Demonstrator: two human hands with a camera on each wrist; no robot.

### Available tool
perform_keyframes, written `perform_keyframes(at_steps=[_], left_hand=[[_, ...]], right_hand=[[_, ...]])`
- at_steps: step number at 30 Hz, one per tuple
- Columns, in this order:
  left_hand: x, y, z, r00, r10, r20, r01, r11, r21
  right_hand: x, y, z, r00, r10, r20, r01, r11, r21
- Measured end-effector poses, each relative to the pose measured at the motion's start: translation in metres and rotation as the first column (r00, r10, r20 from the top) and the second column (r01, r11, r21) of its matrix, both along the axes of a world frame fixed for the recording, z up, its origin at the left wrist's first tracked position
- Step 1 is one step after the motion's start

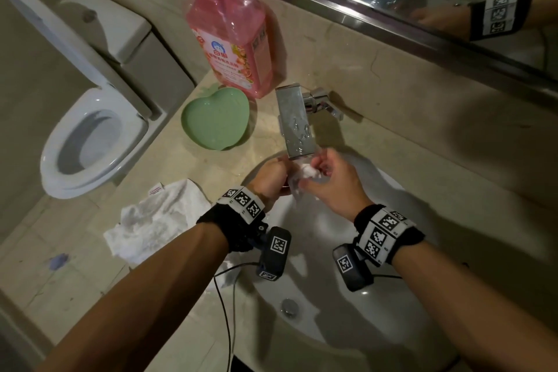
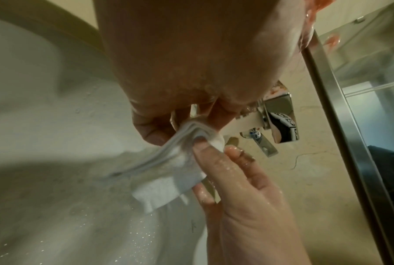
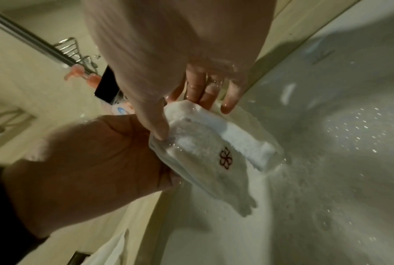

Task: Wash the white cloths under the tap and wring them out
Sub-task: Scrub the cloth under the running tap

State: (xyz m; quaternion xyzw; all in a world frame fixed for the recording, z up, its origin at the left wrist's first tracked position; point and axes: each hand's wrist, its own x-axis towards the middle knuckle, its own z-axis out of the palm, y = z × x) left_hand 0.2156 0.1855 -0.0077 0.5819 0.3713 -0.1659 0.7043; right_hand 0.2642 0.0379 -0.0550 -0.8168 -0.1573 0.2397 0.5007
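I pinch small wet white terry cloth (image 1: 308,173) between left hand (image 1: 270,178) and right hand (image 1: 330,178) under chrome tap (image 1: 294,122); soft, limp, water-heavy; best gripped at bunched ends.

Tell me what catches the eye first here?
Two hands, left hand and right hand, grip a small white cloth under the steel tap over the white sink. A pink detergent bottle and green heart-shaped dish stand on the counter to the left.
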Motion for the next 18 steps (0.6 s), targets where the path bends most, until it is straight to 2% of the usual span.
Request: perform_keyframes(at_steps=[2,5,8,10,12,14,16,18], left_hand=[[-0.002,0.004,-0.002,1.0,0.012,0.003,-0.012,1.0,-0.016],[-0.004,0.007,-0.002,0.999,0.002,0.048,0.001,0.998,-0.059],[-0.004,0.012,-0.005,0.997,-0.037,0.071,0.039,0.998,-0.04],[-0.005,0.019,-0.012,0.997,-0.045,0.059,0.046,0.999,-0.001],[-0.005,0.024,-0.02,0.999,-0.033,0.029,0.031,0.997,0.064],[-0.005,0.028,-0.029,0.995,-0.093,-0.021,0.095,0.974,0.206],[-0.005,0.032,-0.036,0.966,-0.233,-0.109,0.257,0.891,0.374],[-0.003,0.032,-0.039,0.923,-0.357,-0.142,0.38,0.801,0.462]], right_hand=[[0.0,0.005,0.005,0.997,0.074,-0.004,-0.074,0.996,-0.057],[-0.001,0.01,0.007,0.978,0.188,0.087,-0.17,0.969,-0.182],[0.002,0.012,0.002,0.977,0.195,0.085,-0.174,0.963,-0.207],[0.005,0.012,-0.001,0.988,0.155,0.013,-0.152,0.98,-0.131],[0.008,0.013,-0.005,0.989,0.079,-0.128,-0.082,0.997,-0.012],[0.01,0.013,-0.007,0.964,-0.005,-0.267,0.028,0.996,0.084],[0.013,0.012,-0.009,0.917,-0.042,-0.396,0.121,0.977,0.178],[0.016,0.007,-0.008,0.882,-0.016,-0.471,0.155,0.954,0.258]])
